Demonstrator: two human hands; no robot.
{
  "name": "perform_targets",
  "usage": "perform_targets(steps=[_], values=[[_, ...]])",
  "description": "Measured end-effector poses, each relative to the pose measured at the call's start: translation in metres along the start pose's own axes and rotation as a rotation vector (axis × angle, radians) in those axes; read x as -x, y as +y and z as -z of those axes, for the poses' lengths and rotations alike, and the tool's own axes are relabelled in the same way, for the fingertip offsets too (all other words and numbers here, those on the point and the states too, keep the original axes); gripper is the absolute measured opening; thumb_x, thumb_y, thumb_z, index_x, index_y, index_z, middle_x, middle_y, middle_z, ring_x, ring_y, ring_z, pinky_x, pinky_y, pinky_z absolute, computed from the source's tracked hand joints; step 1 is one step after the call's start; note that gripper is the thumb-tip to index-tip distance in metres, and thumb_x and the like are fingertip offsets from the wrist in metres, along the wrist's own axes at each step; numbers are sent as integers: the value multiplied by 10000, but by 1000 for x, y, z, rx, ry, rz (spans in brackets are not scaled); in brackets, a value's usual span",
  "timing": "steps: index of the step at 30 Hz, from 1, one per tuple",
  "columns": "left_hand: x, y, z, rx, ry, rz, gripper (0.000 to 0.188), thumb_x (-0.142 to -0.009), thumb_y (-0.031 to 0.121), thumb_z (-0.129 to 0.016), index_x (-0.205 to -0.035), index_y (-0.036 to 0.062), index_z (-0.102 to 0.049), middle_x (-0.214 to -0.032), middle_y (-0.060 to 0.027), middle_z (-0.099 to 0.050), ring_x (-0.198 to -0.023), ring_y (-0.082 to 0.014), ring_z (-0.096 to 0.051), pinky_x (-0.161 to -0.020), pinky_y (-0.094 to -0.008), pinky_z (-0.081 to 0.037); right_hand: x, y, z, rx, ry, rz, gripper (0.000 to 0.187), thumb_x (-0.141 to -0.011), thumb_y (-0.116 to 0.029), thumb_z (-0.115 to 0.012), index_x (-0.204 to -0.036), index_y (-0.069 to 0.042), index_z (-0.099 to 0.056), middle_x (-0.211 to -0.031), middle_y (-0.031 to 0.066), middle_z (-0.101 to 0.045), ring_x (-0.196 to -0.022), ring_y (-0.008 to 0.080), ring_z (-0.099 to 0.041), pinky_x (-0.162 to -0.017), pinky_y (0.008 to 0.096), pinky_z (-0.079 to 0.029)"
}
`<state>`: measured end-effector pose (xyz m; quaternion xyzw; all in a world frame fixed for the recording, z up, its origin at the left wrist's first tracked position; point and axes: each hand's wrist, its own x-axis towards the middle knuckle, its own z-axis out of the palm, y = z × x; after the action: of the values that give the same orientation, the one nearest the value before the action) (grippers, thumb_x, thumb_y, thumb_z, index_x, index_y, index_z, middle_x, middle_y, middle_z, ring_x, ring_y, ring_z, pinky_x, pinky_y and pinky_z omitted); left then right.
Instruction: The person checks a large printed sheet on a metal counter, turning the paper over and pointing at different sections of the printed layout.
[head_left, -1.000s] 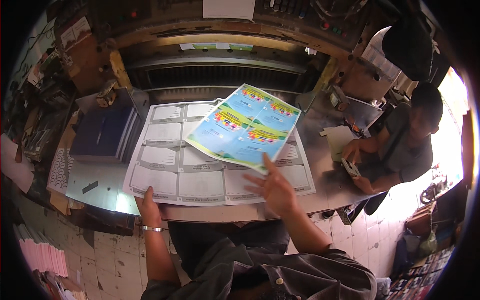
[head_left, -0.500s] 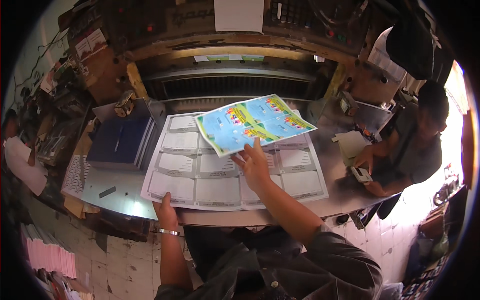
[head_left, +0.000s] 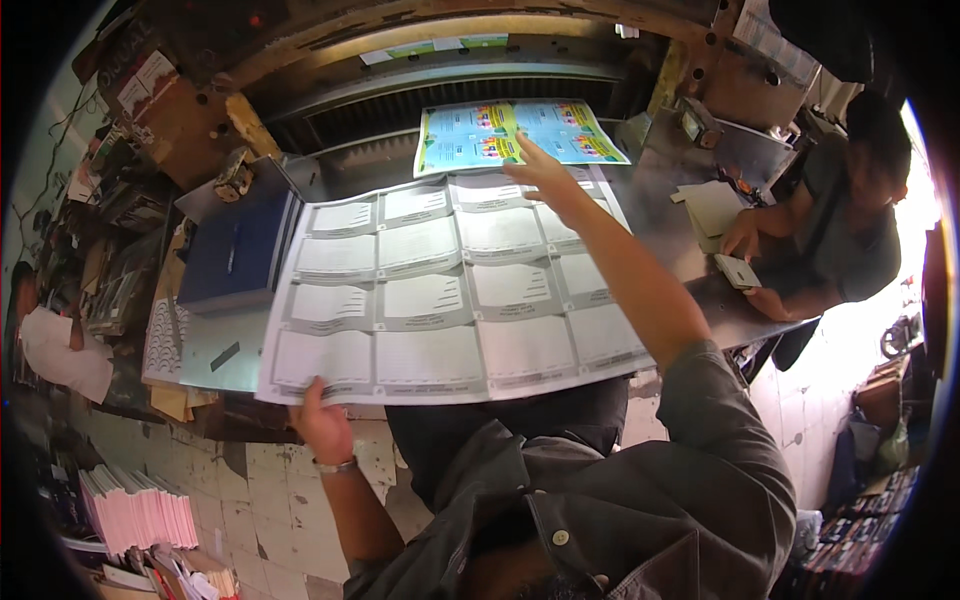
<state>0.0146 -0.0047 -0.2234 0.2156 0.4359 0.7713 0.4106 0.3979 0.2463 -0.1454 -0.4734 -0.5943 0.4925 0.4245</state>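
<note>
A large sheet (head_left: 425,290) printed with a grid of grey and white cards lies before me, its near edge past the table front. At its near left corner, my left hand (head_left: 325,425) is closed, thumb on top and the other fingers largely hidden. Beyond it, a smaller blue, green and yellow printed sheet (head_left: 460,135) rests flat against the dark slot of the machine. Over its near edge reaches my right hand (head_left: 545,180), fingers stretched out and apart; whether the fingertips touch the paper is hard to see.
On the left stands a thick dark blue stack (head_left: 240,255) with a pen on top. A metal block (head_left: 235,175) sits behind it. At the right, another person (head_left: 850,230) holds a small pale object (head_left: 738,271) beside some papers (head_left: 708,210). Pink-edged paper stacks (head_left: 140,508) stand low left.
The colourful sheet has moved away from me, from a tilted hold above the large sheet to flat by the machine. My right arm has extended forward. The large sheet's near left corner has shifted left.
</note>
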Motion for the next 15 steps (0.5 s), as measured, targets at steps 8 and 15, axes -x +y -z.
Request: perform_targets(steps=[8, 15], values=[[13, 98, 1, -65, 11, 3, 351, -927, 62, -586, -1250, -72, -553, -1231, -137, -623, -1106, -235, -626, -921, -372, -523, 230, -22, -15, 688, -671, 274, 1147, -659, -483, -882, -1584, -166, -282, -1599, 206, -309, -1477, 381, -298, -1213, 583, -180], [6, 124, -26, -89, -159, -23, 378, -949, 96, -562, -1284, -71, -515, -1245, -144, -610, -1115, -245, -618, -913, -369, -513, 312, 19, -27, 1000, -283, 266, 856, -692, -195, -779, -1488, -200, -464, -1508, 169, -438, -1430, 337, -380, -1193, 635, -175]])
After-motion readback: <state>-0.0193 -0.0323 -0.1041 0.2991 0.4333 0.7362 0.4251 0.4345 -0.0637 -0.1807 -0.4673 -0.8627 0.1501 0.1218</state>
